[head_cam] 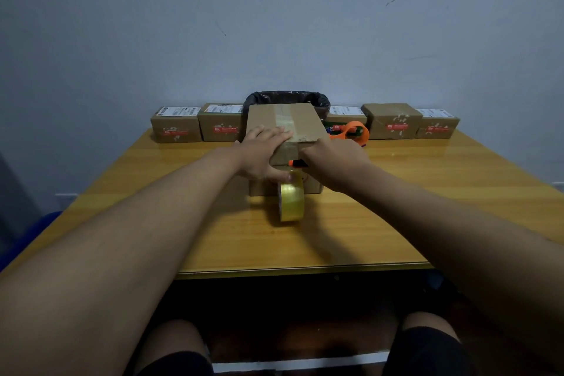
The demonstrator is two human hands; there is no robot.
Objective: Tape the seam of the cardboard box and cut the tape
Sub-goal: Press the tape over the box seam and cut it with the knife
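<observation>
Both hands are on the brown cardboard box [285,131] at the middle of the table. My left hand [262,151] lies flat on its top near the front edge, fingers spread and loose, the thumb reaching down the front face toward the roll of clear yellowish packing tape [292,200]. My right hand [331,162] is closed around a small orange-and-black cutter [297,163], pressed to the box's front right corner. A strip of shiny tape [285,117] runs along the seam on top and over the front edge; the roll stands on its rim on the table, touching the box's front face.

Bare tabletop lies between the roll and the near table edge, and there is free space to either side of the box. Just behind it to the right lies an orange-handled tool [352,131]. A bin lined with a black plastic bag [288,99] stands directly behind the box, and small labelled brown parcels [197,125] line the far edge, against the wall, on both sides.

The yellow wooden table [396,223] is glossy. The pale bluish wall [274,24] behind it carries dark scuffs.

Both forearms are bare and stretched well forward, converging on the box, and my knees show below the near edge.
</observation>
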